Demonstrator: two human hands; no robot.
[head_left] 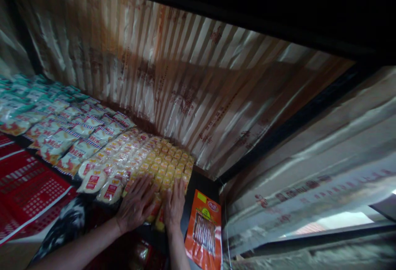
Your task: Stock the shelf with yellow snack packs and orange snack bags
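Rows of small yellow snack packets (167, 165) lie on a dark shelf. My left hand (137, 204) rests on their near left side, fingers stretched out and palm down. Flat on the near right side of the same packets is my right hand (173, 204), its fingers pointing away from me. Neither hand grips anything that I can see. Just left of my left hand are clear-wrapped round white snacks (93, 180) with red labels. An orange packet (204, 228) with a see-through window lies to the right of my right hand.
Farther left are rows of white snack bags (74, 154) and green-topped bags (27, 92). A red plastic basket (27, 196) stands at the left front. Printed plastic sheeting (173, 76) hangs behind the shelf. A dark frame bar (293, 113) slants along the right.
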